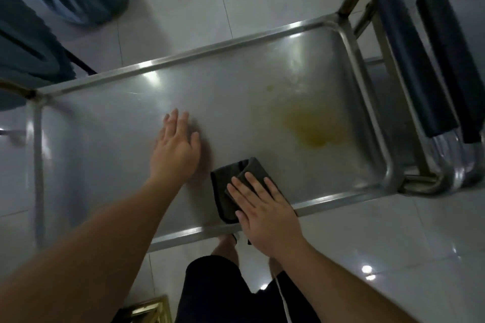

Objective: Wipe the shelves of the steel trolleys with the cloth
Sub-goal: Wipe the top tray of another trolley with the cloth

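The steel trolley's top shelf runs across the view, rimmed by a raised steel edge. A yellow-orange stain spreads over its right part. A folded dark grey cloth lies on the shelf near the front rim. My right hand lies flat on the cloth, fingers spread, pressing it to the steel. My left hand rests flat on the bare shelf to the left of the cloth, fingers apart and holding nothing.
A second steel trolley stands against the right end, and two handles with dark grips sit side by side there. Teal fabric hangs at the upper left. Glossy white floor tiles surround the trolley.
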A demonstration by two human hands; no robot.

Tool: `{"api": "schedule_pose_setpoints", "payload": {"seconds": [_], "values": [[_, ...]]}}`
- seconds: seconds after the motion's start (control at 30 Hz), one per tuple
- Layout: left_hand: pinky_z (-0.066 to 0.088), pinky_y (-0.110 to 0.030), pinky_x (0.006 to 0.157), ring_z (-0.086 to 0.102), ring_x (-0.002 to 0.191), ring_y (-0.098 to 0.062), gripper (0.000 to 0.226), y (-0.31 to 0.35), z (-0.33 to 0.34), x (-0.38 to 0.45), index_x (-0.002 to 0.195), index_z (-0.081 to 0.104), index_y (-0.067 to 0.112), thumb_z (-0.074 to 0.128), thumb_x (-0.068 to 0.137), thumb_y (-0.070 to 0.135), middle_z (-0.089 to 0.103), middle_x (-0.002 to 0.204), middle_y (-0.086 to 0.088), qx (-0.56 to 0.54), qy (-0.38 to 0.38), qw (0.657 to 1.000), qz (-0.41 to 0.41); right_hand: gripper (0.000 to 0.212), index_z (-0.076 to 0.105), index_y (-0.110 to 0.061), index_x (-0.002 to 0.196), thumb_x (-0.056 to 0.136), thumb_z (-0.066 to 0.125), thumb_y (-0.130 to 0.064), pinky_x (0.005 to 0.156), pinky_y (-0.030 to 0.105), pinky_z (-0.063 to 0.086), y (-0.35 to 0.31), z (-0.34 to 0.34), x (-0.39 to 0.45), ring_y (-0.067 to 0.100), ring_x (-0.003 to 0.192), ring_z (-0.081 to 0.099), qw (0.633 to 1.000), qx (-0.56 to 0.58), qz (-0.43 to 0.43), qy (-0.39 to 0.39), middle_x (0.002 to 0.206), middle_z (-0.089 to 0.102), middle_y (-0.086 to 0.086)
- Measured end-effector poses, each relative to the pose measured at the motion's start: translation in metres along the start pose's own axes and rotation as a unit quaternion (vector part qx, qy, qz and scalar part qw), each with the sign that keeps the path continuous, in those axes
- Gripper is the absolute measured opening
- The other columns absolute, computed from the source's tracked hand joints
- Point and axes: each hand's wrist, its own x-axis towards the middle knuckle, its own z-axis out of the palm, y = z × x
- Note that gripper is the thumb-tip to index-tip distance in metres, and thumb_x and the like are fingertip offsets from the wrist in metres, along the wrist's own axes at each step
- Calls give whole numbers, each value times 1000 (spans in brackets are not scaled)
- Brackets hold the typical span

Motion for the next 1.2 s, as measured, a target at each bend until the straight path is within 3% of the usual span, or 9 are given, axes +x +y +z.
{"api": "schedule_pose_setpoints", "payload": {"seconds": [0.23,0.4,0.6,0.67,0.8,0.9,0.97,1.1,1.2], "values": [[-2,-39,131,-5,163,-12,67,-13,39,17,170,8,31,26,109,51,1,178,8,46,22,998,-42,61,16,-31,165,108,27,-51,128,48,14,112,-24,-35,14,160,4,999,-41,26,-11,172,11,-13],[-1,-37,131,-1,163,-10,70,-15,51,17,170,9,32,25,105,55,6,178,10,45,67,996,-48,60,7,-32,166,109,14,-52,129,51,6,220,-58,-68,17,160,-2,981,-45,190,-21,173,11,-8],[-1,-37,131,0,163,-11,70,-18,56,17,170,12,30,28,105,51,7,178,8,44,85,995,-40,67,8,-21,166,108,16,-55,127,54,9,144,-37,-22,26,160,-1,924,-20,377,59,174,7,0],[-1,-37,131,1,163,-11,70,-19,57,16,170,12,30,28,105,51,8,177,9,43,89,994,-41,68,15,-20,166,107,23,-53,127,55,11,96,-26,5,28,160,4,939,-3,336,75,173,10,1],[-2,-37,131,1,163,-10,70,-19,59,17,170,15,30,30,105,49,9,177,8,40,94,994,-40,67,18,-25,166,105,34,-50,127,52,9,4,-6,56,21,160,3,990,15,126,62,173,11,-7],[-4,-36,131,-4,162,-8,68,-19,59,18,170,11,30,28,107,47,4,178,8,48,89,994,-35,62,20,-25,165,108,32,-46,128,51,11,-4,-6,80,18,160,1,999,-5,5,46,173,12,-8],[-3,-37,131,-3,163,-9,68,-19,59,19,170,13,30,29,106,47,5,178,8,49,91,994,-36,59,27,-29,163,107,35,-47,128,48,13,22,-15,86,15,159,9,998,0,-17,62,171,20,-11],[0,-38,132,0,163,-10,69,-19,59,19,170,16,29,30,104,49,8,177,8,47,93,994,-37,58,36,-30,160,105,39,-47,126,52,19,124,-42,86,20,157,23,981,-12,143,132,167,31,-10],[1,-40,132,0,163,-10,69,-17,58,18,170,17,29,30,104,48,9,178,7,45,94,994,-35,60,25,-29,163,108,25,-52,127,55,14,209,-68,71,23,159,14,947,-36,287,139,170,24,-6]]}}
